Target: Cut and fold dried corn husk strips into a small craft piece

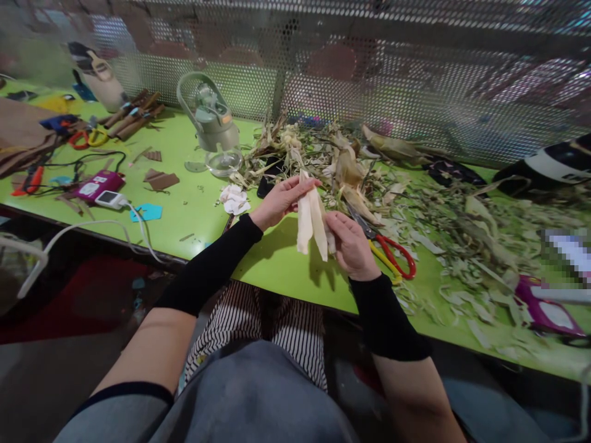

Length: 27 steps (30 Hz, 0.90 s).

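Note:
Pale strips of what look like dried corn husk hang fanned out over the green table. My left hand pinches them together near the top, fingers closed. On their right side, my right hand has its thumb and fingers closed on the edge of one strip. Just beyond the right hand lie scissors with red and yellow handles, their blades pointing away. Behind both hands a heap of dry husks and shreds covers the table, and part of the strips' upper end is hidden by my left fingers.
A clear bottle with a green lid stands behind my left hand. Crumpled white tissue lies nearby. Leftward are a purple box with white cables and more scissors. A perforated metal screen closes the back. Husk scraps spread rightward.

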Tool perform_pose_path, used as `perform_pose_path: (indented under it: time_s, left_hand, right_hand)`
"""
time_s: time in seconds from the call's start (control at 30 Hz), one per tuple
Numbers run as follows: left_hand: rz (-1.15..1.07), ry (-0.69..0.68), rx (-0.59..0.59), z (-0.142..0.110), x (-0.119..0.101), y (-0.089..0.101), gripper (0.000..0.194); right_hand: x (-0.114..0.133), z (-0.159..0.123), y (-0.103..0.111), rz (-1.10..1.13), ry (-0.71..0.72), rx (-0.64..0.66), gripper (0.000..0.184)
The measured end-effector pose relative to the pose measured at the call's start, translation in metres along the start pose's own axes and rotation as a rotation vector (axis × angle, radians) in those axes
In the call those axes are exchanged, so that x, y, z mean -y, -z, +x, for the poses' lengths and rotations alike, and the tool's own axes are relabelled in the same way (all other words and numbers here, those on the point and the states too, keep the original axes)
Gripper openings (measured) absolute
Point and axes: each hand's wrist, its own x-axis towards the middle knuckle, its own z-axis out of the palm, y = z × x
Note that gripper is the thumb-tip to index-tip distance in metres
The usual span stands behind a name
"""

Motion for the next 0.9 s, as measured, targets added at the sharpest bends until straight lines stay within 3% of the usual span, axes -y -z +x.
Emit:
perform_pose_path:
  time_s: [0.2,0.3,0.37,0.47,0.53,0.57,0.63,0.77,0.9]
  left_hand:
    - [0.109,-0.173,-0.187,0.0,0.001,-0.003,0.015]
    - [0.129,-0.22,-0.225,0.001,0.003,-0.002,0.017]
    - [0.125,-0.226,-0.26,0.002,0.004,0.0,0.016]
    - [0.095,-0.172,-0.314,0.005,0.0,0.005,0.013]
    - [0.074,-0.097,-0.249,0.004,-0.009,0.012,0.013]
    - [0.066,-0.055,-0.163,0.003,-0.014,0.016,0.015]
    - [0.04,0.028,0.0,-0.002,-0.028,0.025,0.031]
    - [0.074,0.172,0.221,-0.012,-0.048,0.042,0.077]
    - [0.102,0.348,0.401,-0.012,-0.048,0.049,0.112]
  right_hand:
    - [0.0,-0.001,0.002,-0.094,-0.093,0.094,0.056]
    - [0.0,-0.001,0.001,-0.16,-0.135,0.148,0.052]
    - [-0.003,0.002,0.003,-0.162,-0.108,0.082,0.048]
    - [-0.007,0.009,0.012,-0.083,0.039,-0.19,0.047]
    - [-0.006,0.015,0.019,-0.018,0.171,-0.362,0.046]
    - [-0.004,0.017,0.024,0.005,0.215,-0.412,0.047]
    - [0.0,0.019,0.031,0.016,0.233,-0.435,0.048]
    - [0.009,0.012,0.042,-0.072,0.123,-0.258,0.047]
    - [0.017,0.002,0.051,-0.117,0.092,-0.137,0.038]
